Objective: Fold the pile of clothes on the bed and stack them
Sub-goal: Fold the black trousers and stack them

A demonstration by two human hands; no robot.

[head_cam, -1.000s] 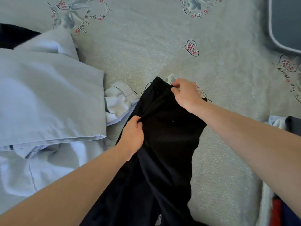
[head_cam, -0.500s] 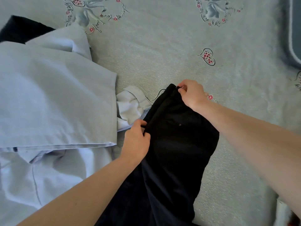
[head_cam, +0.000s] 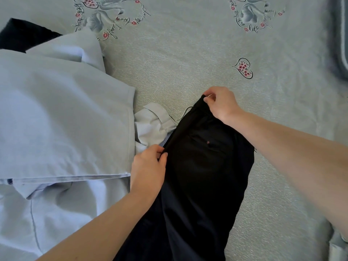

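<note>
- A dark piece of clothing peeks out at the far left, partly under the light blue shirts.
- A folded light blue shirt lies flat on the bed on the left side. More light blue shirt cloth lies crumpled under it, nearer to the person.
- A small white bit of cloth sits between the blue shirt and the black trousers, touching both.
- The left hand pinches the left edge of the black trousers between its thumb and curled fingers.
- The black trousers lie in the middle of the bed, with the top end far from the person and the rest running down to the bottom edge of the view.
- The right hand pinches the top corner of the trousers with thumb and fingers.
- The bed sheet is pale grey-green with heart and flower pictures.
- A grey pillow shows at the top right edge.
</note>
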